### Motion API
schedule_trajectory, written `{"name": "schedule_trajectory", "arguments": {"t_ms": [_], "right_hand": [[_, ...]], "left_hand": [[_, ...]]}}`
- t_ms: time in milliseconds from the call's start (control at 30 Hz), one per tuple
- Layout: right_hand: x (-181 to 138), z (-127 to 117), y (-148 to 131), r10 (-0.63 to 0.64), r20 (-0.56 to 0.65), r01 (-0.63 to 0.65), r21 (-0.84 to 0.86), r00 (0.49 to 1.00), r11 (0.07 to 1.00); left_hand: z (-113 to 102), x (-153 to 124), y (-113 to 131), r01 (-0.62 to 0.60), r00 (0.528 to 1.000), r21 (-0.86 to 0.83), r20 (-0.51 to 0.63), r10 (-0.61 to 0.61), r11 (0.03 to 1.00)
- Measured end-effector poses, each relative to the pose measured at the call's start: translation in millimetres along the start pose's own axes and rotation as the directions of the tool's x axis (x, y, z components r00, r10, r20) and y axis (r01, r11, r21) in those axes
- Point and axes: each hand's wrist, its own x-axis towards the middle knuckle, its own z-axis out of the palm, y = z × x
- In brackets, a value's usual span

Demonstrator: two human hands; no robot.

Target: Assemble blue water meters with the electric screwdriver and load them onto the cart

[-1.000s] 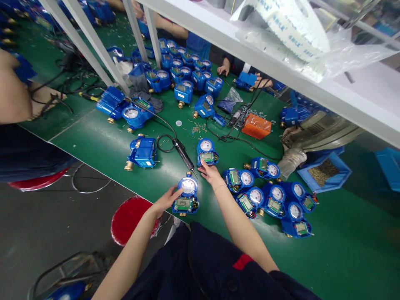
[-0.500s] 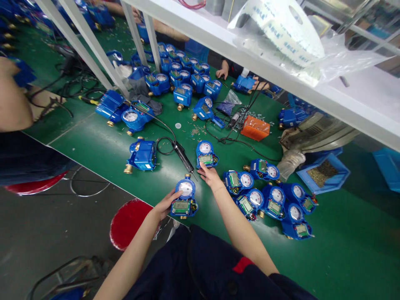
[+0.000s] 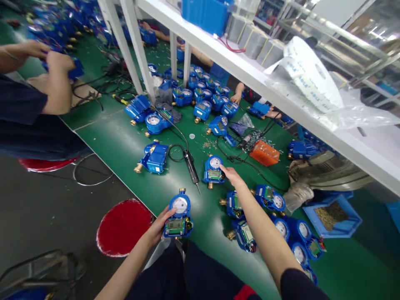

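The near meter (image 3: pixel 178 212) lies dial-up on the green surface (image 3: pixel 125 146), its left edge grasped by the left hand (image 3: pixel 158 227). Further out, the right hand (image 3: pixel 231 176) — fingers loose, unclenched — touches the far meter (image 3: pixel 213 170). A corded screwdriver (image 3: pixel 191 164) lies just left of that hand.

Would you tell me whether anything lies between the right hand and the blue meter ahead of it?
Nothing visible does: the right hand is at the edge of the blue meter; the screwdriver lies clear to the side.
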Motion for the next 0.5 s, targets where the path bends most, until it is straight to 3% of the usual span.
{"name": "schedule_trajectory", "arguments": {"t_ms": [100, 200, 300, 500], "right_hand": [[14.5, 20.1, -9.5, 0.119, 0.155, -0.115, -0.039, 0.981, 0.993], [9.6, 36.8, -3.0, 0.125, 0.233, -0.127, -0.007, 0.964, 0.992], [-0.8, 51.4, 7.0, 0.054, 0.201, -0.066, 0.057, 0.978, 0.996], [-42.0, 76.6, 12.4, -0.137, 0.007, 0.136, 0.109, 0.991, 0.985]], "left_hand": [[-12.0, -11.4, -9.5, -0.038, 0.998, -0.085, -0.044, 0.034, 0.996], [-37.0, -30.3, -23.1, -0.041, 0.996, -0.184, -0.088, 0.025, 0.982], [-71.0, -55.2, -33.4, -0.021, 0.991, -0.263, -0.13, -0.013, 0.965], [-147.3, -115.3, -37.2, -0.073, 0.977, -0.343, -0.214, -0.003, 0.937]]}}
